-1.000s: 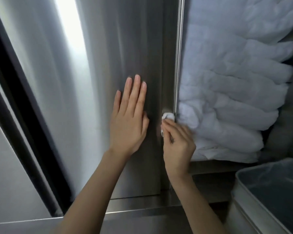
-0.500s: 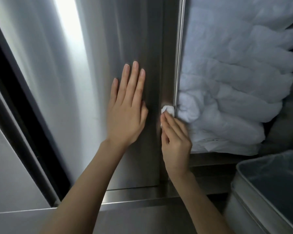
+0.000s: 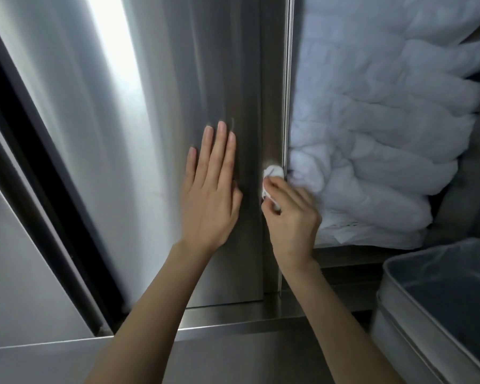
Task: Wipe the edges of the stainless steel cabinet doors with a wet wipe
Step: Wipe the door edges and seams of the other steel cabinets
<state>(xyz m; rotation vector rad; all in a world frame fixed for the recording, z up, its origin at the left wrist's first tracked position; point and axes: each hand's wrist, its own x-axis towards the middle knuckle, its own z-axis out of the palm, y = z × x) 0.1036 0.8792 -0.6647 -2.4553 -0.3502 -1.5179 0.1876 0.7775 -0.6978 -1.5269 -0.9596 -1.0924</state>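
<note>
A stainless steel cabinet door fills the middle of the head view, its right edge strip running top to bottom. My left hand lies flat on the door with straight fingers pointing up. Just to its right, my right hand pinches a small white wet wipe and presses it against the door's right edge. The wipe is mostly covered by my fingers.
Behind the edge, the open cabinet holds a stack of folded white cloths. A grey metal bin stands at the lower right. A dark gap separates this door from another steel panel at the left. A steel ledge runs below.
My right hand has slid the wipe a little upward along the door's right edge. My left hand stays flat on the door and has shifted slightly up with it.
</note>
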